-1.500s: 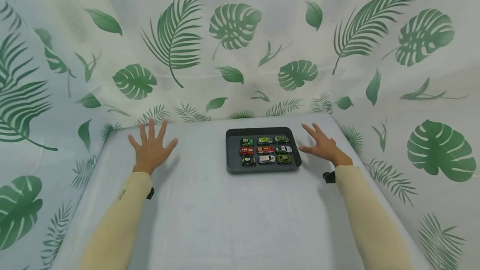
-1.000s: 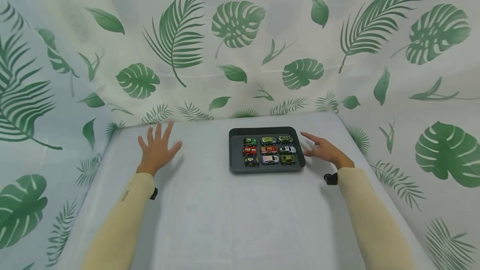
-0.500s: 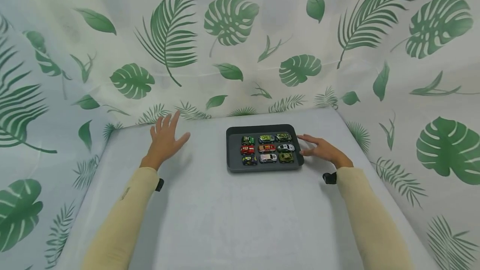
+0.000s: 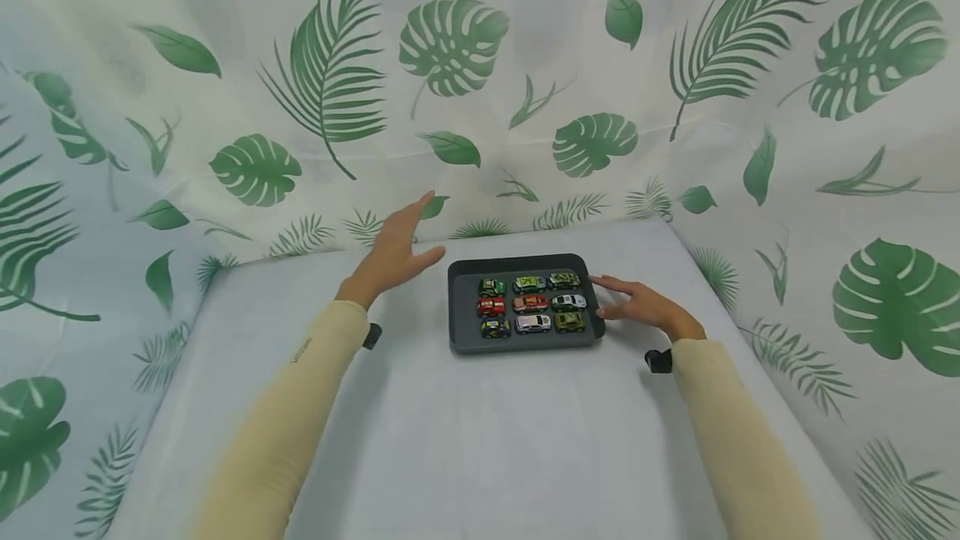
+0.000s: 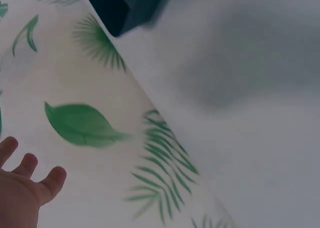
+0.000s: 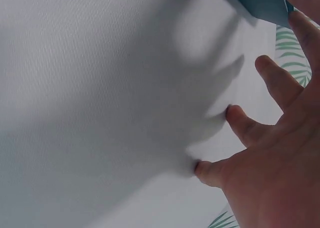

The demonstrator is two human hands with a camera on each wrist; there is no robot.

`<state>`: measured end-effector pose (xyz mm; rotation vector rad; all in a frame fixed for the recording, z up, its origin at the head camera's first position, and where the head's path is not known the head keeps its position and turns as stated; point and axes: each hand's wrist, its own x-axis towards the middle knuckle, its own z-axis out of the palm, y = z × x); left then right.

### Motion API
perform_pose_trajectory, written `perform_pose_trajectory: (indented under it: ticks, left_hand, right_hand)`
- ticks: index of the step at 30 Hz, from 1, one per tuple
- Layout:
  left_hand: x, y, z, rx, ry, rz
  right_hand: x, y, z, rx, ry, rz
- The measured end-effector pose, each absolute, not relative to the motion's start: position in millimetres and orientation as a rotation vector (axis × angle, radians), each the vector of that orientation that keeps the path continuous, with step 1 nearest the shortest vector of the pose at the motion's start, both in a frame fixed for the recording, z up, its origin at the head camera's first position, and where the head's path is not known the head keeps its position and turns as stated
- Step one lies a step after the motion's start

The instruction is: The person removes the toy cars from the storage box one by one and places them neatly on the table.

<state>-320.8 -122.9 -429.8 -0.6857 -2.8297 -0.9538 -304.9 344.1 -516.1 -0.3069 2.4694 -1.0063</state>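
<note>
A dark grey tray (image 4: 467, 307) on the table holds several small toy cars (image 4: 530, 303) in rows, among them red, orange, white and green ones. My right hand (image 4: 645, 307) is at the tray's right side, its thumb and index fingertips at the rim; the other fingers are spread apart in the right wrist view. To the left of the tray, my left hand (image 4: 392, 252) is raised with fingers extended and holds nothing. A corner of the tray (image 5: 137, 5) shows at the top of the left wrist view, apart from the visible fingers.
A white cloth covers the table (image 4: 465, 440). Behind it and along both sides hang pale sheets (image 4: 517, 40) printed with green leaves. The tray sits towards the table's back edge.
My left hand has swung right, from the table's far left to near the tray. The right hand has drawn its spread fingers in and come up to the tray's right rim.
</note>
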Motion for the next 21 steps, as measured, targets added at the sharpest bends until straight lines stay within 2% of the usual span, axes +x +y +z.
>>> perform_pose_trajectory:
  ticks: [11, 21]
  left_hand:
    - [-350.7, -32.8, -433.0, -0.940, -2.831, -1.098]
    - [-348.3, 24.5, -464.7, -0.966, -2.881, -1.474]
  right_hand:
    - [-305.2, 351.1, -516.9, -0.280, 2.495, -0.977]
    - [-306.6, 353.9, -524.3, -0.290, 2.456, -1.021]
